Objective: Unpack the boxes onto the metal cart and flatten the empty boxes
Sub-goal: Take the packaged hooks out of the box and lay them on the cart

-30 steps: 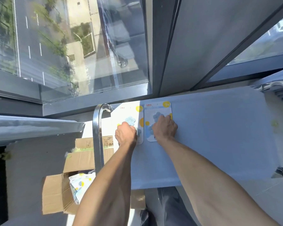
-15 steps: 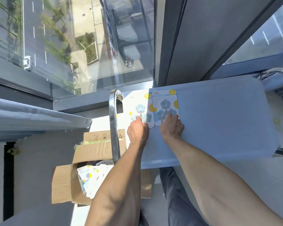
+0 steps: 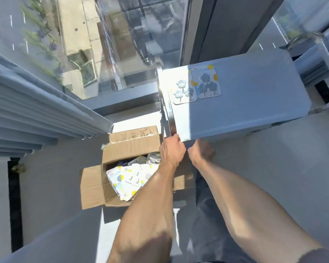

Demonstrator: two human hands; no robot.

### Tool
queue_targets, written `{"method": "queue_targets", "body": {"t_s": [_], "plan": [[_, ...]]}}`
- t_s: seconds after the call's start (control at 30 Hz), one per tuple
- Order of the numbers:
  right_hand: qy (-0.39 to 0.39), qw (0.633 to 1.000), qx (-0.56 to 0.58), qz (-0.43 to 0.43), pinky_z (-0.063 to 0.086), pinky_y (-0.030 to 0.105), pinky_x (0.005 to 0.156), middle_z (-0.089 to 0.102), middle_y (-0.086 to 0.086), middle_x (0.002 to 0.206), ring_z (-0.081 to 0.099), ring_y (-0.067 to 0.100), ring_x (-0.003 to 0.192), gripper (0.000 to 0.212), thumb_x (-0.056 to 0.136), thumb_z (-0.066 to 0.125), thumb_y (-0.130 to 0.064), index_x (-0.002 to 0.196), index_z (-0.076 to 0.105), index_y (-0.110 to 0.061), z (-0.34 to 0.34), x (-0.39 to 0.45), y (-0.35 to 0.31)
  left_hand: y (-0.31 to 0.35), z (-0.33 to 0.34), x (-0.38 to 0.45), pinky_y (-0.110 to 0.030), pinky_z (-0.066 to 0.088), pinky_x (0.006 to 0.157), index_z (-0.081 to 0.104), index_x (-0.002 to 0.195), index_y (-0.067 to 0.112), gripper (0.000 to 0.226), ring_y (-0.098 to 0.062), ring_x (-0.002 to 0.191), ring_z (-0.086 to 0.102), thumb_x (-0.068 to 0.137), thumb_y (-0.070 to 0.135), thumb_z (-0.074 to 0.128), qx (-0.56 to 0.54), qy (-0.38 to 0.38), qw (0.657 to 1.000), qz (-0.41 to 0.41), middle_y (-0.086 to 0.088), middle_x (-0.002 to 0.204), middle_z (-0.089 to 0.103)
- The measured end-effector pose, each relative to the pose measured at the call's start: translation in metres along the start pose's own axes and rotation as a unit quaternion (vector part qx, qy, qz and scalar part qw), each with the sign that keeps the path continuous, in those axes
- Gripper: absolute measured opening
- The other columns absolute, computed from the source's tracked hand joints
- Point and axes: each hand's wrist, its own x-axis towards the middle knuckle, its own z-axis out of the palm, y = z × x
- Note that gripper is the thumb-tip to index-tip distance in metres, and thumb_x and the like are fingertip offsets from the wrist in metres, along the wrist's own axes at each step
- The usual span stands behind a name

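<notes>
Two flat packets of blue flower hooks lie side by side at the far left of the metal cart's top (image 3: 254, 103): the left packet (image 3: 182, 90) in sunlight, the right packet (image 3: 207, 84) in shade. Both my hands are off them, at the cart's near edge. My left hand (image 3: 172, 150) hangs loosely curled by the foot of the cart's chrome handle (image 3: 164, 111) and holds nothing. My right hand (image 3: 201, 153) is blurred just under the cart's edge, also empty. Below stands the open cardboard box (image 3: 133, 147) with several more packets (image 3: 129, 179) inside.
A floor-to-ceiling window (image 3: 103, 44) stands behind the cart, and a grey pleated curtain (image 3: 36, 111) hangs at the left. More metal frame (image 3: 327, 54) sits at the right. My legs are on the floor beside the box.
Both hands let go of the two packets and drew back to the cart's near edge. The view tipped down, showing more of the open box.
</notes>
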Motion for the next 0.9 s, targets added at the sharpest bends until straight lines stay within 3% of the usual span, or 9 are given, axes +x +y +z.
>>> {"method": "queue_targets", "body": {"t_s": [0.07,0.2,0.43,0.67,0.9], "plan": [[-0.026,1.000,0.005,-0.016,0.048,0.031,0.077,0.067,0.012,0.109,0.065,0.032,0.102,0.020,0.090,0.058,-0.019,0.106,0.066,-0.009,0.023,-0.027,-0.005,-0.049,-0.003,-0.021,-0.035,0.045,0.072,0.058,0.093,0.011,0.013,-0.035,0.093,0.063,0.087,0.013,0.047,0.028,-0.022,0.999,-0.039,-0.014,0.095,0.066],[-0.090,0.995,-0.036,-0.037,0.053,0.036,0.082,0.067,0.011,0.112,0.065,0.033,0.103,0.023,0.091,0.054,-0.018,0.110,0.065,-0.009,0.082,-0.053,-0.025,-0.153,0.009,-0.040,-0.041,0.047,0.091,0.052,0.127,0.010,0.038,-0.034,0.116,0.056,0.089,0.014,0.051,0.069,-0.066,0.980,-0.174,-0.016,0.125,0.055],[-0.172,0.970,-0.125,-0.119,0.051,0.036,0.085,0.063,0.010,0.122,0.063,0.031,0.109,0.031,0.091,0.052,-0.015,0.121,0.060,-0.011,0.213,-0.032,-0.073,-0.302,0.074,-0.035,-0.037,0.045,0.097,0.048,0.133,0.010,0.040,-0.032,0.121,0.053,0.095,0.020,0.051,0.092,-0.134,0.948,-0.273,-0.016,0.132,0.049],[-0.197,0.955,-0.140,-0.175,0.049,0.037,0.086,0.055,0.014,0.126,0.057,0.031,0.115,0.035,0.093,0.052,-0.017,0.127,0.054,-0.009,0.346,0.024,-0.101,-0.372,0.157,0.026,-0.039,0.043,0.098,0.048,0.134,0.008,0.041,-0.033,0.123,0.051,0.095,0.020,0.051,0.069,-0.139,0.948,-0.278,-0.016,0.133,0.049],[-0.161,0.937,-0.194,-0.241,0.047,0.039,0.089,0.042,0.014,0.132,0.043,0.032,0.122,0.043,0.093,0.052,-0.011,0.134,0.043,-0.009,0.452,0.101,-0.086,-0.428,0.241,0.091,-0.042,0.045,0.092,0.053,0.126,0.005,0.034,-0.035,0.116,0.053,0.093,0.009,0.049,0.120,-0.110,0.957,-0.238,-0.016,0.126,0.051]]}}
